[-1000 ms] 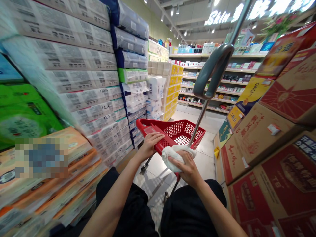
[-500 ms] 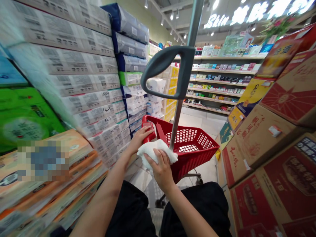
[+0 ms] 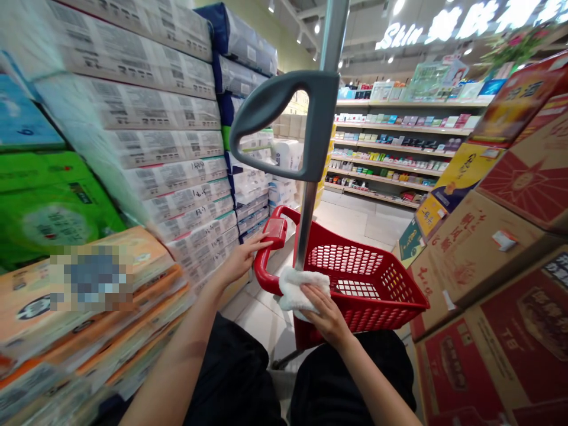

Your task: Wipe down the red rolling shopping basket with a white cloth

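Observation:
A red plastic shopping basket (image 3: pixel 373 313) with perforated sides is in front of my knees, its looped red handle (image 3: pixel 261 269) toward me. My left hand (image 3: pixel 239 260) has its fingers on the handle near the block-shaped red grip. A white cloth (image 3: pixel 299 287) is bunched under my right hand (image 3: pixel 326 310), whose fingers press it onto the near corner where the handle joins the basket rim. A metal pole (image 3: pixel 306 222) with a grey loop grip (image 3: pixel 322 127) rises upright in front; the cloth hides its lower part.
Tall stacks of wrapped paper packs (image 3: pixel 173 148) stand at the left, with orange packs (image 3: pixel 151 254) closer to me. Cardboard cartons (image 3: pixel 501 236) are piled along the right. Stocked shelves (image 3: pixel 390 127) stand at the back beyond the pale floor (image 3: pixel 355 210).
The cloth and my right hand have moved right, from the handle to the basket corner. The basket has swung right and nearer. My left hand has shifted slightly left and down along with the handle.

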The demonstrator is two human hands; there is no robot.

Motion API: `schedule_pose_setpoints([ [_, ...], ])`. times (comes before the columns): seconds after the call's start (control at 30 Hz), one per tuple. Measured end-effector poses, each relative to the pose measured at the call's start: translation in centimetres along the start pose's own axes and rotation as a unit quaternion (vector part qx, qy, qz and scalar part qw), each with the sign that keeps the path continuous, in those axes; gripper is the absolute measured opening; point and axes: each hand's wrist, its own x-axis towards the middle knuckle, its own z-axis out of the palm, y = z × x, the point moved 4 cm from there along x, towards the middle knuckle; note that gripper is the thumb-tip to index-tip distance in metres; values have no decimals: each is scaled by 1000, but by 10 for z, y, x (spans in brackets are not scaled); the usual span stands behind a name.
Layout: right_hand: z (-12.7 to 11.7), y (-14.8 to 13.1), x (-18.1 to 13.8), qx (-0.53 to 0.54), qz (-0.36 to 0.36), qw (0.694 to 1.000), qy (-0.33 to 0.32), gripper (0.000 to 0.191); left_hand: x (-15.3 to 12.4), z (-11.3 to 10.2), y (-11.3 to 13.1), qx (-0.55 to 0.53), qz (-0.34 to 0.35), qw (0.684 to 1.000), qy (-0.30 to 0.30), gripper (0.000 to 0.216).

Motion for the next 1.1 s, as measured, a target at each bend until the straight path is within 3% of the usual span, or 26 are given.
schedule_pose_setpoints([
  [0.1,-5,16,-19,19,105,993,46,30,-26,5,36,2,33,999,6,46],
  [0.2,-3,30,-27,88,224,968,76,36,-41,17,68,106,50,993,3,46],
  [0.27,0,39,-26,167,316,930,87,38,-41,25,80,154,46,987,13,49],
  [0.4,2,49,-10,337,452,816,126,39,-27,35,83,173,47,984,26,34],
  [0.63,5,38,30,474,527,675,203,58,-8,46,80,136,22,989,51,23],
  [0.77,10,33,49,596,493,604,189,57,0,54,76,121,-31,987,103,14],
  [0.83,10,37,51,605,477,616,165,53,2,58,73,117,-47,984,123,11],
  [1.0,14,60,44,477,459,744,88,48,6,60,61,108,-23,989,97,12],
  [1.1,21,73,48,444,465,763,71,39,8,59,55,105,2,992,69,14],
])
